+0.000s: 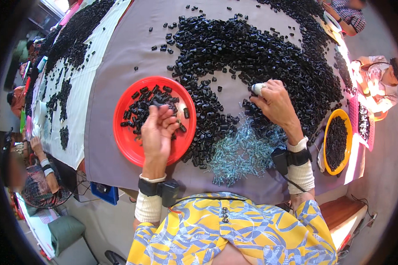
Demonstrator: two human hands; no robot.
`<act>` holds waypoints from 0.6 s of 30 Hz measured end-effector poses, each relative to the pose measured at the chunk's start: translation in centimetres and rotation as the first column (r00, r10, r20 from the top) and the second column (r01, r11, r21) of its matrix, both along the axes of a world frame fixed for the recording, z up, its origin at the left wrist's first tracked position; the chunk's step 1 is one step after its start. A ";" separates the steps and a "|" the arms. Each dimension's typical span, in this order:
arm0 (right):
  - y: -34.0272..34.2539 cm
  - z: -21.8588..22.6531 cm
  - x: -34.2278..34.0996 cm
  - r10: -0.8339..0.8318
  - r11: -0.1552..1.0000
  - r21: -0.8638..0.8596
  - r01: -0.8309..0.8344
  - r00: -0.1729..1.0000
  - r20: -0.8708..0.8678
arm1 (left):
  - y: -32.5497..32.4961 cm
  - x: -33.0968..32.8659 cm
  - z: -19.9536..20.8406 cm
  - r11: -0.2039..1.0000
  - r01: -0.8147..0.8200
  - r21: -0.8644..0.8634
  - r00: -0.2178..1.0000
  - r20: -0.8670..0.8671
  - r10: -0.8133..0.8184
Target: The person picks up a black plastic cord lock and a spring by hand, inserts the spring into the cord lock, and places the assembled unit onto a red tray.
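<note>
My left hand [158, 132] is over a red round plate [119, 126], palm turned up, fingers loosely curled and thumb apart. Small black plastic pieces [141, 99] lie in the plate, some right beside my fingertips. Above the edge of a large heap of similar black pieces [247, 46], my right hand [276, 102] is closed, with a white cover on a finger. A dark bit shows at its tip, but I cannot tell whether it is gripped. Small clear bluish springs [239, 154] form a pile between my hands, nearer to me.
A yellow oval tray [349, 137] of dark pieces sits at the table's right edge, beside a pink basket [353, 106]. More black pieces cover a white cloth [86, 66] on the left. Other people sit along both sides. A blue tray [104, 192] is below the table edge.
</note>
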State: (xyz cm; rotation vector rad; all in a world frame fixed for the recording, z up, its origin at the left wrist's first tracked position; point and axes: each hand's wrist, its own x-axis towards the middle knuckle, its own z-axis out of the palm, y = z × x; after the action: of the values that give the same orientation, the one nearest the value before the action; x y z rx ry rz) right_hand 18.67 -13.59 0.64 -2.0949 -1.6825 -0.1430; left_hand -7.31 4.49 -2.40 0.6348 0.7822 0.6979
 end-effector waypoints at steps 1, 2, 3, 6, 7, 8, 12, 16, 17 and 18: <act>-0.1 -0.6 -0.2 0.005 0.999 -0.033 -0.005 1.000 0.015 | 0.3 -0.4 0.0 0.999 -0.041 0.002 0.998 -0.057 0.041; 0.0 -0.9 -0.4 0.002 0.999 -0.032 -0.002 1.000 0.016 | 0.6 -0.7 0.0 0.999 -0.039 0.002 0.998 -0.055 0.039; 0.2 -1.2 -0.8 0.021 0.999 -0.033 -0.019 0.997 0.080 | 0.7 -1.2 -0.1 1.000 -0.022 0.003 0.998 -0.062 0.022; 1.1 -2.2 -1.3 0.050 0.997 -0.062 -0.040 0.983 0.176 | 0.3 -0.9 0.4 1.000 0.025 -0.001 0.998 -0.057 -0.025; 1.4 -2.3 -1.4 0.050 0.998 -0.055 -0.039 0.978 0.200 | 0.0 -0.4 0.8 0.998 0.065 0.012 0.996 -0.055 -0.065; 1.6 -2.5 -1.4 0.048 0.998 -0.049 -0.038 0.973 0.224 | -0.2 0.0 0.9 0.994 0.106 0.025 0.993 -0.053 -0.104; 1.9 -2.9 -1.1 0.021 0.990 -0.140 0.016 0.965 0.260 | -1.2 1.6 1.1 0.976 0.206 0.069 0.978 -0.036 -0.204; 1.4 -2.7 -1.1 0.034 0.979 -0.202 0.013 0.973 0.227 | -2.3 3.2 1.5 0.959 0.279 0.056 0.960 -0.002 -0.280; 1.3 -2.8 -1.1 0.044 0.977 -0.212 0.001 0.977 0.208 | -2.6 3.6 1.5 0.952 0.298 0.066 0.955 -0.009 -0.298; 1.3 -2.9 -1.1 0.052 0.975 -0.220 -0.009 0.981 0.188 | -2.8 3.9 1.7 0.952 0.298 0.066 0.954 -0.009 -0.298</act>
State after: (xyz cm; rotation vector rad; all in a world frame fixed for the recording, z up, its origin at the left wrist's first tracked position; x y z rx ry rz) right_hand 17.60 -12.27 -2.23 -2.2759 -1.9200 -0.1630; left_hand -3.39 1.64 -0.75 0.7941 0.6454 0.4480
